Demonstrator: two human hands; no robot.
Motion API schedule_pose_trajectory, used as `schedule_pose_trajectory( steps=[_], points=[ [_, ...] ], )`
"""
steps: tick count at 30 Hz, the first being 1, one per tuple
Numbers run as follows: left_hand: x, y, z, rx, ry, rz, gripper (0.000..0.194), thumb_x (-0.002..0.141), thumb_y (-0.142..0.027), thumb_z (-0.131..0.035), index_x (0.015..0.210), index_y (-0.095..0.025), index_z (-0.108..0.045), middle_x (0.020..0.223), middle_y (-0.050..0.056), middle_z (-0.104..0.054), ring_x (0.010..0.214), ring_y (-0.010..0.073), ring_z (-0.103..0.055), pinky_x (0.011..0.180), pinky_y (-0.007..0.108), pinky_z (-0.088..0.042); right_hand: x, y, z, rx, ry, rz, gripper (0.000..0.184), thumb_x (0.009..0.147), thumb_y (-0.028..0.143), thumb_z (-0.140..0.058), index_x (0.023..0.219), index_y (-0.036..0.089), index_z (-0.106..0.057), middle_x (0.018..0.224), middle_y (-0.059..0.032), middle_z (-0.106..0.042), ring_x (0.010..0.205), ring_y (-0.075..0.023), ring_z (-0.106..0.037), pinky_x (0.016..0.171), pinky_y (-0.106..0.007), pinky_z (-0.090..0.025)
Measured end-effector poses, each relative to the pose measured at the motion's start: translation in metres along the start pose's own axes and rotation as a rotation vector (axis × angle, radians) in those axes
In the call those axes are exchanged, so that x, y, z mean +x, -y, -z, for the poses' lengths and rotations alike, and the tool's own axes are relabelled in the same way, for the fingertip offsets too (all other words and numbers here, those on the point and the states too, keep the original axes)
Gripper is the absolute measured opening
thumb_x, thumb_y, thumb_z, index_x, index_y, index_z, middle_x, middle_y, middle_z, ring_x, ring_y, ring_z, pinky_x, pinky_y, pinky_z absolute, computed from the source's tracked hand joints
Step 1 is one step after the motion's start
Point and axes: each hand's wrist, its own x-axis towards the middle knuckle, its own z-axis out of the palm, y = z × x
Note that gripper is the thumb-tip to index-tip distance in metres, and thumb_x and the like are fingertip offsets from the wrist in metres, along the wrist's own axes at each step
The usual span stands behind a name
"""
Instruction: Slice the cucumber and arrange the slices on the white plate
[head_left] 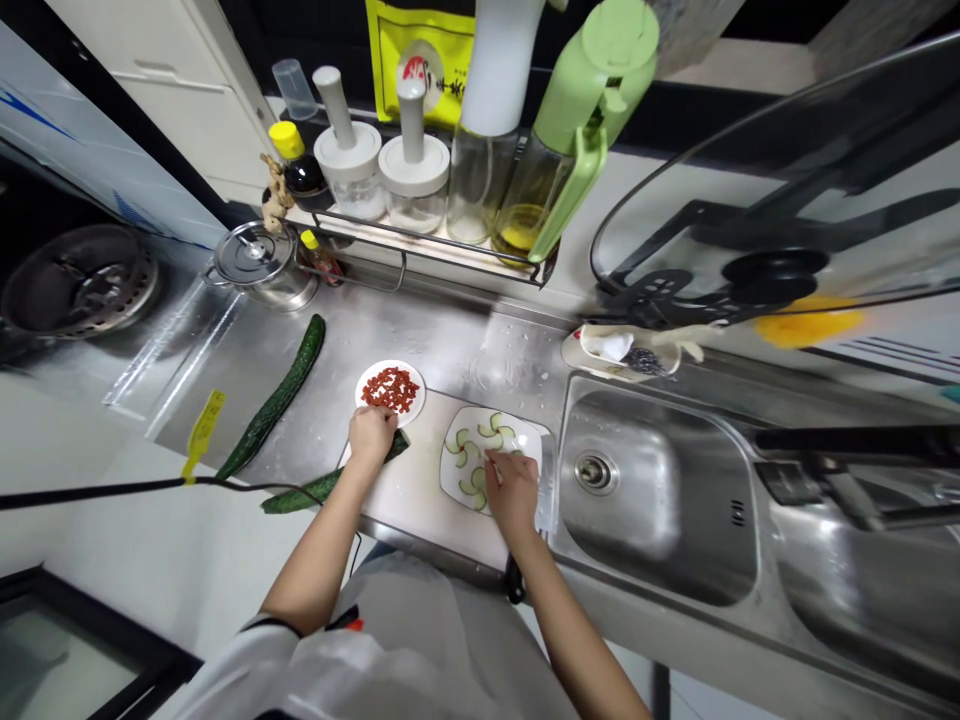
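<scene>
My left hand (373, 433) is closed at the near edge of a small white plate of red goji berries (391, 389). What its fingers hold, if anything, is hidden. Beneath that wrist lies a cut cucumber (315, 490), partly covered by my arm. Over a square white plate (455, 477), my right hand (514, 488) has its fingertips pinched together; anything between them is too small to make out. Curved cucumber slices (472, 485) form pinwheel shapes on this plate, some hidden under the hand. The square plate rests on a pale cutting board (420, 490).
A whole cucumber (281, 400) lies left on the steel counter. Behind stand a lidded pot (262, 265) and a rack (427, 240) of jars and bottles. To the right is a sink (652, 500). A black knife handle (515, 580) juts from the board's front edge.
</scene>
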Motion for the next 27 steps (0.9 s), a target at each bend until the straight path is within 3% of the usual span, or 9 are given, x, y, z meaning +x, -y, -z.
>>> schedule_pose_trajectory(
  steps=[7,12,17,23,27],
  points=[
    [0.002,-0.001,0.003,-0.058,0.006,0.036,0.025,0.081,-0.028,-0.051,0.084,-0.021,-0.074,0.084,0.007,-0.071,0.087,0.0199,-0.061,0.078,0.026,-0.042,-0.002,0.0,0.005,0.013,-0.009,-0.007,0.025,0.087,0.021,-0.049,0.099,0.017,-0.07,0.087,-0.0065,-0.069,0.084,-0.0196,-0.054,0.083,-0.036,-0.039],
    [-0.016,-0.013,0.002,-0.303,-0.101,-0.101,0.02,0.081,-0.027,-0.055,0.08,-0.021,-0.074,0.085,0.004,-0.072,0.083,0.0188,-0.062,0.081,0.028,-0.044,-0.006,-0.013,0.02,0.028,-0.068,-0.045,0.026,0.089,0.027,-0.047,0.095,0.017,-0.07,0.089,-0.0074,-0.07,0.084,-0.0199,-0.057,0.085,-0.037,-0.038],
    [-0.05,-0.06,-0.018,-0.544,-0.008,-0.373,0.013,0.08,-0.023,-0.06,0.081,-0.022,-0.073,0.081,0.002,-0.071,0.08,0.0163,-0.061,0.078,0.028,-0.046,-0.019,-0.039,0.032,-0.011,-0.124,-0.128,0.028,0.088,0.031,-0.046,0.093,0.018,-0.07,0.089,-0.0077,-0.071,0.081,-0.0206,-0.058,0.081,-0.036,-0.037],
    [-0.079,-0.122,-0.057,-0.449,0.115,-0.604,0.014,0.082,-0.024,-0.06,0.079,-0.019,-0.072,0.078,0.004,-0.069,0.084,0.0183,-0.06,0.083,0.032,-0.043,-0.035,-0.054,0.033,-0.072,-0.13,-0.142,0.028,0.088,0.029,-0.046,0.095,0.017,-0.07,0.088,-0.0065,-0.071,0.08,-0.0202,-0.057,0.081,-0.035,-0.037],
    [-0.083,-0.145,-0.069,-0.362,0.106,-0.574,0.016,0.083,-0.024,-0.057,0.077,-0.017,-0.071,0.078,0.006,-0.069,0.083,0.0199,-0.058,0.083,0.035,-0.041,-0.041,-0.052,0.029,-0.058,-0.111,-0.161,0.028,0.088,0.027,-0.045,0.096,0.017,-0.07,0.088,-0.006,-0.071,0.081,-0.0198,-0.058,0.082,-0.034,-0.036]
  ],
)
